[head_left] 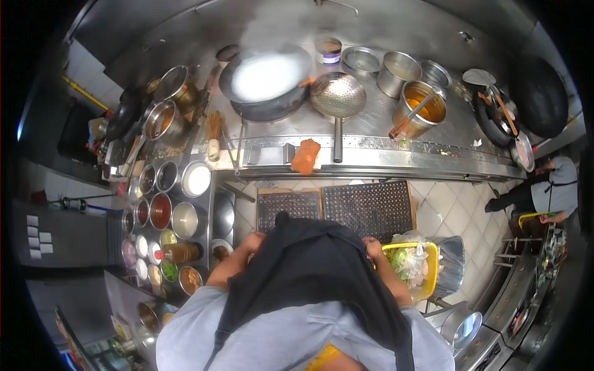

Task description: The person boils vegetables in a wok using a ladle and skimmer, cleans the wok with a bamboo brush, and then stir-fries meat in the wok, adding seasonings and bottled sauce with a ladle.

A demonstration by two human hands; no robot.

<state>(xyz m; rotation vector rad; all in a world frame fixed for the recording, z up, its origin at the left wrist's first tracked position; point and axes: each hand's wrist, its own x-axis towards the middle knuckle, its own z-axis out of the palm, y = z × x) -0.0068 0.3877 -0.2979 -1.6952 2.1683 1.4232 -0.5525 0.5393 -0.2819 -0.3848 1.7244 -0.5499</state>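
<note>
Person at the stove [377, 127], both hands at the apron [315, 266]

From where I stand, the black apron spreads across the person's front, between the two hands. The left hand [252, 242] is at one edge, the right hand [373, 247] at the other; fingers are partly hidden, so I can't tell whether either grips the cloth. Just beside the right hand is a yellow basket [435, 260]. Ahead, a wok [266, 112] steams near a strainer [338, 96]; an orange rag [306, 156] lies at the stove's front edge.

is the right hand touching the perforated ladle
Apart: the head view shows dark floor mat and counter edge between the right hand and the perforated ladle.
</note>
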